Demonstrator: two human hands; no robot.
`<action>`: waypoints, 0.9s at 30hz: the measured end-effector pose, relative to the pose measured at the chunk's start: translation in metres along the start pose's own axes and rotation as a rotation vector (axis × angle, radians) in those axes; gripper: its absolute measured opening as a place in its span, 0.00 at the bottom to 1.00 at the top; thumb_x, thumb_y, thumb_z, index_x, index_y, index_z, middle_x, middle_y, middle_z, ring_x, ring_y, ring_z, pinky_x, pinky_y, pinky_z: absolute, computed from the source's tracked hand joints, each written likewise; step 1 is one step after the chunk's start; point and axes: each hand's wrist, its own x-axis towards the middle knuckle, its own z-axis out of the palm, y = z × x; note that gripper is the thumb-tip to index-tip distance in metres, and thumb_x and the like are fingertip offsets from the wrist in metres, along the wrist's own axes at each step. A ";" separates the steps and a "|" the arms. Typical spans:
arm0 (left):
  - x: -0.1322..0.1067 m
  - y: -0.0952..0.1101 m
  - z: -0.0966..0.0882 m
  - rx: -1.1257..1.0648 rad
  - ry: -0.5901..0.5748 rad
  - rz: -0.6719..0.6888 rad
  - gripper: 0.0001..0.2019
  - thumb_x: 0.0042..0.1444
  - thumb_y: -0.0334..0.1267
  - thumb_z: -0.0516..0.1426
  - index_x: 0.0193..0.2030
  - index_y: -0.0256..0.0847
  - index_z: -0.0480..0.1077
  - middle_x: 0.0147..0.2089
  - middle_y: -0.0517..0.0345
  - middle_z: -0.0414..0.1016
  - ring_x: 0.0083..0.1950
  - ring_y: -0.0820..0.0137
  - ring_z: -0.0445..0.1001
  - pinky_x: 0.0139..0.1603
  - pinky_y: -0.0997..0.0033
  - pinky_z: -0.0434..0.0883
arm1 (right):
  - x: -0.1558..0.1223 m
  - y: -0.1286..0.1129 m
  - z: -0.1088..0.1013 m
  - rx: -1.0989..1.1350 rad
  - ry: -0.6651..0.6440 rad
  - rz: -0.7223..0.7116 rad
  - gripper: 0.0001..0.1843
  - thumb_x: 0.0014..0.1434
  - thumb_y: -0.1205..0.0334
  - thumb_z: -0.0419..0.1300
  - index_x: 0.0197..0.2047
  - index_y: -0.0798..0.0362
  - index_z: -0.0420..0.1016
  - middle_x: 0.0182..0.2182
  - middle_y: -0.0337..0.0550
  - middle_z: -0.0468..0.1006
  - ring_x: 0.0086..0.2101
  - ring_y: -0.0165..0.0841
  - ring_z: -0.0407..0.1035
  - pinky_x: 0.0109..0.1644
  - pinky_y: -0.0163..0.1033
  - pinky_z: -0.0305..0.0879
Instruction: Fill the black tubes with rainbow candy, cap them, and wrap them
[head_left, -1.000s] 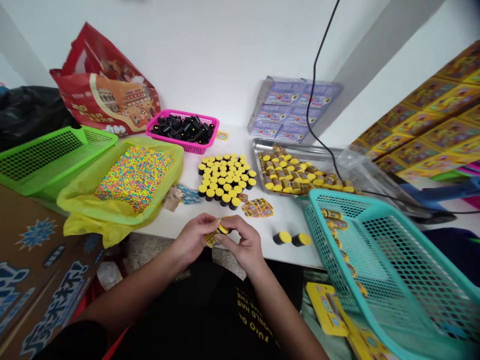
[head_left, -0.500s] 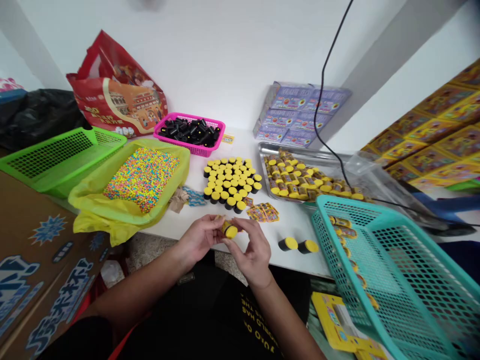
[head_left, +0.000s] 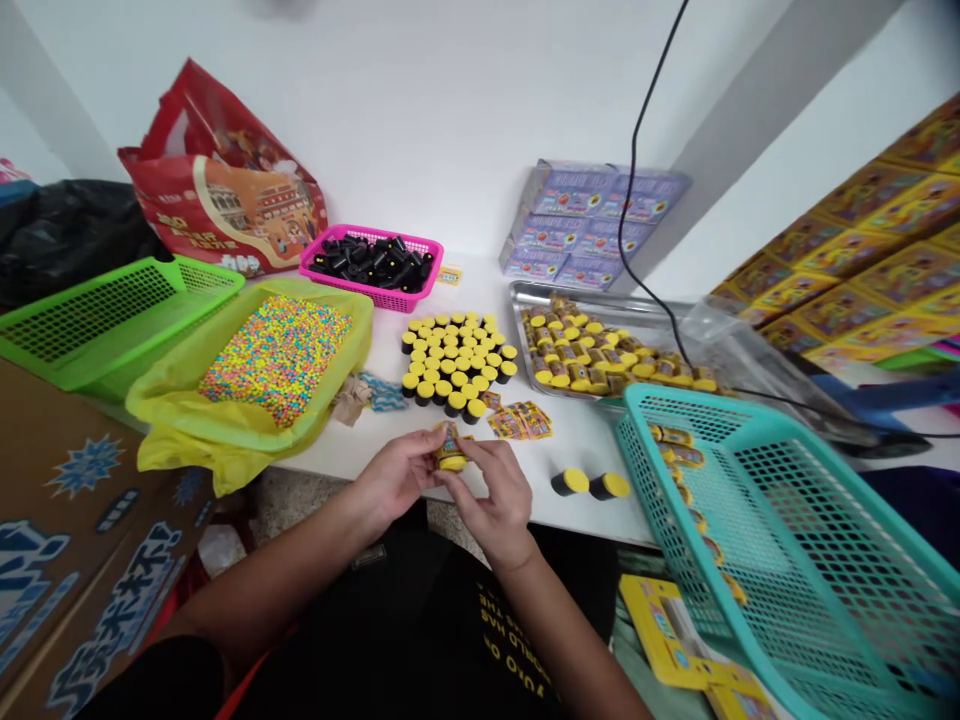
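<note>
Both hands meet at the table's front edge around one small yellow-capped tube (head_left: 451, 449) with a printed label wrapped on it. My left hand (head_left: 396, 474) pinches it from the left. My right hand (head_left: 496, 491) pinches it from the right, fingers curled. Just beyond lie loose label stickers (head_left: 520, 422) and a cluster of upright black tubes with yellow caps (head_left: 455, 361). Two more capped tubes (head_left: 589, 484) lie on their sides to the right of my right hand.
A yellow bag of coloured candy beads (head_left: 274, 352) sits left, by a green basket (head_left: 97, 312). A pink basket of black tubes (head_left: 370, 263) stands at the back. A metal tray of labelled tubes (head_left: 600, 358) and a teal basket (head_left: 780, 530) lie right.
The tube has turned in my fingers: its yellow cap faced me before, and now the labelled side shows. Both hands stay in the same spot.
</note>
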 end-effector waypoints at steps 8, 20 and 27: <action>-0.002 0.002 -0.003 0.055 0.035 0.036 0.16 0.43 0.40 0.71 0.36 0.34 0.77 0.34 0.54 0.78 0.32 0.72 0.74 0.36 0.70 0.70 | 0.001 0.002 0.001 0.059 -0.011 0.048 0.20 0.60 0.69 0.63 0.54 0.45 0.76 0.38 0.46 0.77 0.38 0.38 0.72 0.39 0.46 0.74; 0.003 -0.007 -0.007 0.057 0.039 0.048 0.15 0.43 0.39 0.72 0.33 0.34 0.74 0.31 0.56 0.78 0.30 0.72 0.75 0.37 0.70 0.71 | -0.009 0.014 0.007 -0.161 0.015 -0.115 0.21 0.59 0.73 0.61 0.54 0.45 0.75 0.35 0.45 0.80 0.36 0.38 0.72 0.39 0.45 0.68; 0.004 -0.005 -0.001 0.058 0.026 0.067 0.16 0.41 0.41 0.72 0.32 0.33 0.75 0.31 0.56 0.77 0.29 0.71 0.73 0.34 0.70 0.71 | -0.004 0.005 0.001 -0.131 0.041 -0.062 0.22 0.59 0.70 0.63 0.56 0.45 0.72 0.38 0.46 0.77 0.38 0.39 0.72 0.39 0.46 0.71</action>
